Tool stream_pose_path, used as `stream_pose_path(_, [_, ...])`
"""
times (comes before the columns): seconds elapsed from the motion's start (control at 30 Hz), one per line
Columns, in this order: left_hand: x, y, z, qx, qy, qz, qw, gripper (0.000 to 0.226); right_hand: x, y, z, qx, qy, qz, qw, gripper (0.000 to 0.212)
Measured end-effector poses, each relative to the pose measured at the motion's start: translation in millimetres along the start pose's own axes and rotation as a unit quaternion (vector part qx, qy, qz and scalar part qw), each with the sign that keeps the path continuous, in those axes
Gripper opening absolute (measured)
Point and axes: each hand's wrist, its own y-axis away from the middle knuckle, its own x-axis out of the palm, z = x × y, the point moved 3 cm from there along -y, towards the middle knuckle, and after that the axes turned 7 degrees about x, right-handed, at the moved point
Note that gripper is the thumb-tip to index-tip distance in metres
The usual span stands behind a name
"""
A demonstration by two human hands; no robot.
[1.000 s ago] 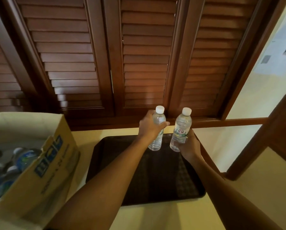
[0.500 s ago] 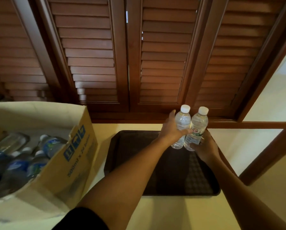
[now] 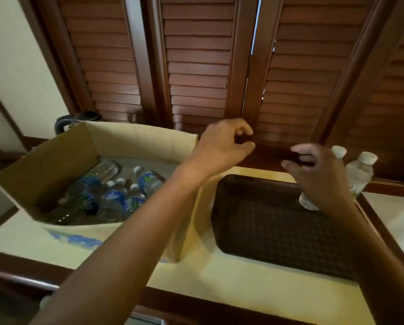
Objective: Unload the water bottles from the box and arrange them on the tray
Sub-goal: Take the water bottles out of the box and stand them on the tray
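Clear plastic water bottles with white caps, two of them (image 3: 358, 177), stand upright side by side at the tray's (image 3: 262, 221) two o'clock corner, one partly hidden behind the right hand (image 3: 318, 177). Most of the dark, textured tray is bare. Both hands hold nothing: the right hangs loosely curled just in front of the pair, and the left hand (image 3: 224, 144) hovers with fingers half curled above the box's (image 3: 62, 158) near corner. At nine o'clock from the tray, touching its side, the cardboard box holds a jumble of bottles (image 3: 116, 191) lying on their sides. By my reading, one placement is finished and the next fetch is in hand. That calls for both hands to reach down into the box, each closing round a bottle, and to stand those beside the first pair.
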Motion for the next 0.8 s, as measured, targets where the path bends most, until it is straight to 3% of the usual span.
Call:
stream_pose_path(0.2, [-113.0, 30.5, 69.3, -0.051, -0.088, -0.038, 0.994, 0.028, 85.5, 9.5, 120.2, -0.117, -0.045, 0.054, 0.991, 0.032])
stream_pose_path(0.33, [-163.6, 43.1, 149.7, -0.103, -0.205, 0.03, 0.973, 0.031, 160.8, 10.6, 189.7, -0.205, 0.034, 0.125, 0.97, 0.032])
stream_pose_path(0.43, [-174.0, 43.7, 219.2, -0.144, -0.358, 0.144, 0.911, 0.042, 229.2, 5.1, 224.1, -0.217, 0.223, 0.284, 0.907, 0.039])
stream_pose_path(0.5, [-178.0, 46.3, 257.0, -0.187, -0.372, 0.206, 0.886, 0.043, 272.0, -1.7, 229.9, -0.185, 0.325, 0.381, 0.846, 0.038])
stream_pose_path(0.6, [-179.8, 54.3, 299.1, -0.29, -0.317, 0.267, 0.863, 0.04, 320.9, -14.8, 218.1, -0.111, 0.391, 0.433, 0.805, 0.021])
stream_pose_path(0.67, [-168.9, 57.5, 327.3, -0.305, -0.211, 0.329, 0.868, 0.06, 340.5, -22.1, 206.3, -0.09, 0.427, 0.42, 0.796, 0.02])
stream_pose_path(0.7, [-160.4, 58.1, 343.8, -0.274, -0.113, 0.399, 0.867, 0.067, 348.0, -24.8, 200.9, -0.08, 0.437, 0.413, 0.795, 0.026])
stream_pose_path(0.73, [-148.0, 60.8, 361.9, -0.161, 0.022, 0.498, 0.852, 0.064, 353.4, -25.9, 197.4, -0.061, 0.43, 0.415, 0.799, 0.03])
stream_pose_path(0.77, [-142.3, 66.5, 363.6, -0.045, 0.192, 0.545, 0.815, 0.05, 357.7, -25.7, 192.3, -0.034, 0.416, 0.425, 0.803, 0.034])
stream_pose_path(0.8, [-143.8, 69.3, 364.9, 0.066, 0.318, 0.539, 0.777, 0.035, 360.9, -24.8, 187.9, -0.009, 0.409, 0.44, 0.8, 0.039])
